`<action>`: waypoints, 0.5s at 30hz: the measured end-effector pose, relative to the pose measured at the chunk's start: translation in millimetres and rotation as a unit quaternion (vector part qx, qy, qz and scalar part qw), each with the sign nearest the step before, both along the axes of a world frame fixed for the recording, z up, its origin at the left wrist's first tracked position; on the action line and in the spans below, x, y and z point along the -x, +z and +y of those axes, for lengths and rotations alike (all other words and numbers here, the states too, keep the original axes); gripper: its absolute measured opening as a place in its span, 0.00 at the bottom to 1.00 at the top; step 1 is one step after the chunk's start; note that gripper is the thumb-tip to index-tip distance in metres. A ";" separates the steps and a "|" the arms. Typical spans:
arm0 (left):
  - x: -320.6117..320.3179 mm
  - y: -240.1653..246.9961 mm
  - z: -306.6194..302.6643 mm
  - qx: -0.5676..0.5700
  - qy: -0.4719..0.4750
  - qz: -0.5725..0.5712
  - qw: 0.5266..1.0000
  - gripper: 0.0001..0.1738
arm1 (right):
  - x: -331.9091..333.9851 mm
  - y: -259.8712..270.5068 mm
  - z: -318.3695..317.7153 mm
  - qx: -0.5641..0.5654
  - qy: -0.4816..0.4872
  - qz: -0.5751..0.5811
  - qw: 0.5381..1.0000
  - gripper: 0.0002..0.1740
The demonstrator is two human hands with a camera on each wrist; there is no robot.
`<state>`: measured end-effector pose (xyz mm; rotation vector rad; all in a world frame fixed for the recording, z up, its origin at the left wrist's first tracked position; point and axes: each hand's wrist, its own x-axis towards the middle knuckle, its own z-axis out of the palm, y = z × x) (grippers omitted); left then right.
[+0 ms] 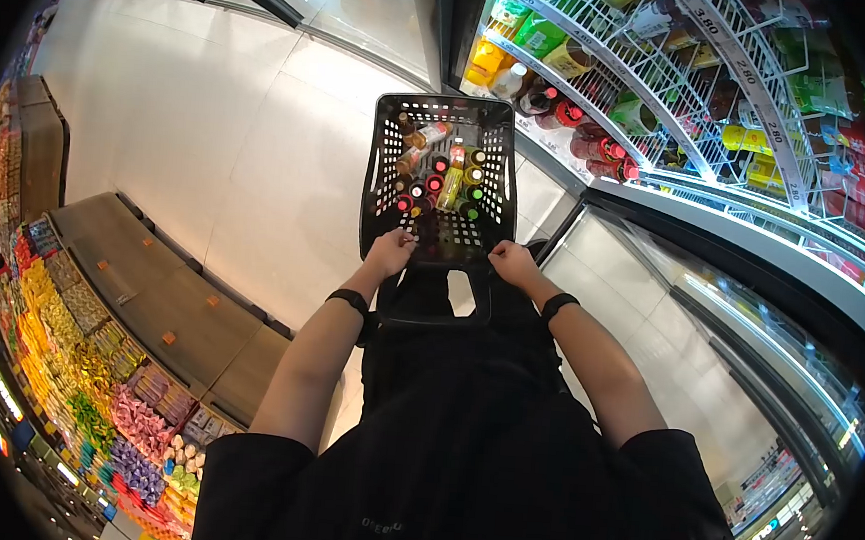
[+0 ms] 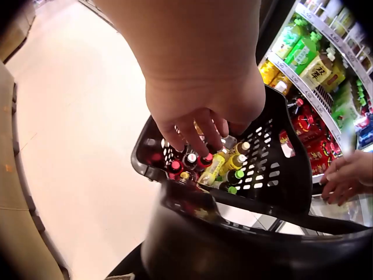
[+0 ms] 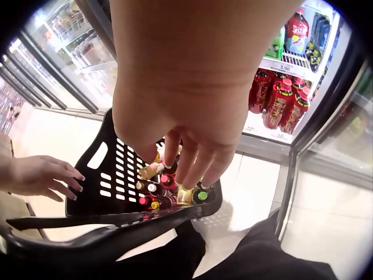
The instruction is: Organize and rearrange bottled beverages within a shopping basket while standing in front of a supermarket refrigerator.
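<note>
**Item: black shopping basket, steadied with both hands before an open drinks cooler**

Location: the basket (image 1: 372, 180) sat out in front of the person, above the pale tiled floor (image 1: 212, 124) and just beside the cooler shelves (image 1: 666, 86). Its black handle bar (image 1: 434, 320) lay between the basket and the person's body.

Contents: small drink bottles (image 1: 439, 180) with red, green, yellow and white caps. Some stood upright and a few lay on their sides, packed close on the basket's floor.

Left hand (image 1: 391, 253): set on the near rim with its fingers stretched out and relaxed, as the right wrist view showed. It touched the rim rather than clenching it.

Right hand (image 1: 513, 265): on the same rim, well apart from the left. Its fingers hung loose over the edge and closed around nothing.

Surroundings: red-capped bottles (image 3: 280, 99) stood on the cooler's lower shelf, and a snack display (image 1: 76, 345) ran along the far left.

Handling note (judgement): the hands only rested on the rim, so the load depended on even pressure from both sides. The work would go best with the rim kept level so the upright bottles did not topple. It would also help to keep the hands spread wide and the basket's far corner off the cooler frame
</note>
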<state>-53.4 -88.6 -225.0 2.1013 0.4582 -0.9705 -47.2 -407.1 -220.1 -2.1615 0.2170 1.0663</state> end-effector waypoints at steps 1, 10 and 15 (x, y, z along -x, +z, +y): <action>-0.5 -1.0 -7.0 0.028 0.002 0.001 1.000 0.20 | -2.7 0.7 4.9 -0.017 -0.016 0.003 1.000 0.17; -14.3 -40.9 -16.0 -0.009 -0.070 0.069 0.995 0.20 | -33.7 -64.2 34.5 -0.036 0.024 -0.062 0.997 0.14; -54.1 -50.8 4.3 -0.060 -0.150 0.058 0.985 0.20 | -49.9 -96.1 53.9 -0.037 -0.050 -0.029 0.998 0.14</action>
